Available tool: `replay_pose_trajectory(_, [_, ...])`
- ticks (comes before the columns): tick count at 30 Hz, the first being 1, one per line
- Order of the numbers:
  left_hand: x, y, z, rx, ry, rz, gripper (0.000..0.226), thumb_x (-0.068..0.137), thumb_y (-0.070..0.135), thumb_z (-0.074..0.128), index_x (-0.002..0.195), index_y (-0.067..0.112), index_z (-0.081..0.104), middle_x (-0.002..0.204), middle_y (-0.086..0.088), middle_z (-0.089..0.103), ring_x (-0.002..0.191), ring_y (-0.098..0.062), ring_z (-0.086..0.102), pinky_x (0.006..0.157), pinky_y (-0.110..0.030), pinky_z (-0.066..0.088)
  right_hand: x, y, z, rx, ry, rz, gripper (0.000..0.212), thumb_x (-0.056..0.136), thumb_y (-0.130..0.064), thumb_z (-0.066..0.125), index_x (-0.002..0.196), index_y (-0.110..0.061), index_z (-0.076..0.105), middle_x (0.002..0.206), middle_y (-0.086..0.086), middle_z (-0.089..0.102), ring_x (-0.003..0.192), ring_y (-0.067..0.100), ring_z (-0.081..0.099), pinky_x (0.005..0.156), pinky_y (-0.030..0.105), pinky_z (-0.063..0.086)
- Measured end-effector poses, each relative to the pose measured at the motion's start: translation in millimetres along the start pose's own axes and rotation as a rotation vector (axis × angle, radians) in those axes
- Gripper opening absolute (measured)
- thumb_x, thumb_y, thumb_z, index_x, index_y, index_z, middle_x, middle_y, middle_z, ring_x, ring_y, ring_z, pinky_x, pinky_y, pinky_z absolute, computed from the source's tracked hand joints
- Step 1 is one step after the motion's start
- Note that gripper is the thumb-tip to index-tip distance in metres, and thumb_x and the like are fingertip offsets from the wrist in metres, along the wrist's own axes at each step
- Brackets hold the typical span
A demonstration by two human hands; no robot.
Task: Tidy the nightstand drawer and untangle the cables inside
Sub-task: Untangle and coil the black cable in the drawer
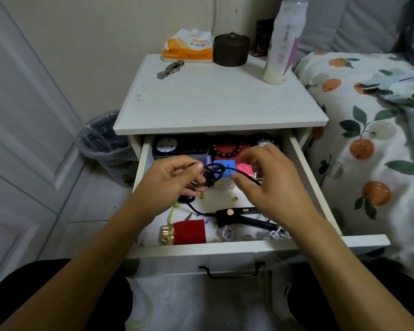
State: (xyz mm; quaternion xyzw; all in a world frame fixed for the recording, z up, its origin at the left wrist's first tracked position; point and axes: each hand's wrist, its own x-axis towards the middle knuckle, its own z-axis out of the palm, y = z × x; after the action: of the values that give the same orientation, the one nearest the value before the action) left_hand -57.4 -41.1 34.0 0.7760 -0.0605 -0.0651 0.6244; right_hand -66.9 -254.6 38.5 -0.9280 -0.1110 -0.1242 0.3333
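- The bed (373,130), under a quilt printed with oranges and leaves, fills the right side, just beside the nightstand.
- A white panelled door (22,130) stands at the left, with a lined waste bin (105,144) between it and the nightstand.
- The white nightstand (215,99) carries a tissue pack (189,47), a dark round lidded jar (231,50), a tall white bottle (285,41) and a metal watch (170,69) along its back edge.
- The drawer (249,246) is pulled out toward the person, its black handle facing down-front.
- The left hand (167,185) hovers over the drawer's left-middle, fingers curled and clamped on a knotted bunch of the black cable (215,172).
- The right hand (270,182) is above the drawer's right-middle; thumb and forefinger pinch the same cable where it runs out of the knot, the other fingers loosely spread and blurred.
- Below the hands, the cable trails down to a black plug-like device (234,215) lying on the drawer floor.
- A black box with a round dial (179,145) sits at the back left, and a wooden bead bracelet (227,150) lies on something red beside it.
- A blue block (227,167) and a pink block (243,168) lie under the raised cable.
- A red pouch with gold trim (187,232) rests at the front, and tangled white cable (249,234) lies against the front wall.
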Motion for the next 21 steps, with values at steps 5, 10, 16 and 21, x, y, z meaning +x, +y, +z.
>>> replay_pose_trajectory(5, [-5.0, 7.5, 2.4, -0.02, -0.08, 0.093, 0.017, 0.092, 0.01, 0.058, 0.101, 0.014, 0.072, 0.094, -0.006, 0.075, 0.087, -0.02, 0.074, 0.075, -0.021, 0.058, 0.7, -5.3, 2.2, 0.136, -0.018, -0.001, 0.01, 0.092, -0.018, 0.065, 0.093, -0.014, 0.075, 0.079, 0.0, 0.067, 0.074, 0.017, 0.063, 0.071, 0.035, 0.05])
replay_pose_trajectory(10, [-8.0, 13.8, 2.1, -0.064, -0.149, 0.051, 0.029, 0.088, 0.034, 0.057, 0.096, 0.015, 0.078, 0.1, -0.004, 0.076, 0.097, -0.02, 0.072, 0.084, -0.026, 0.057, -2.1, -4.2, -3.6, 0.368, -0.081, 0.072, 0.02, 0.098, -0.018, 0.055, 0.087, -0.02, 0.072, 0.066, -0.017, 0.067, 0.059, 0.004, 0.064, 0.056, 0.016, 0.048])
replay_pose_trajectory(16, [-3.4, 11.1, 6.8, -0.018, -0.031, -0.023, 0.011, 0.085, 0.004, 0.071, 0.088, 0.014, 0.067, 0.08, -0.005, 0.074, 0.071, -0.017, 0.071, 0.075, -0.029, 0.057, -3.5, -8.2, 1.1, 0.38, -0.083, 0.044, 0.018, 0.096, -0.013, 0.057, 0.088, -0.019, 0.072, 0.074, -0.016, 0.07, 0.062, 0.005, 0.065, 0.064, 0.024, 0.054])
replay_pose_trajectory(21, [-5.8, 15.6, 6.2, 0.337, 0.097, 0.173, 0.02, 0.078, 0.002, 0.078, 0.088, 0.018, 0.073, 0.079, 0.01, 0.07, 0.075, -0.006, 0.068, 0.075, -0.021, 0.057, -5.2, -4.8, 3.6, 0.309, -0.079, -0.033, 0.026, 0.094, -0.019, 0.061, 0.116, -0.031, 0.066, 0.09, -0.014, 0.07, 0.07, 0.008, 0.069, 0.064, 0.022, 0.054])
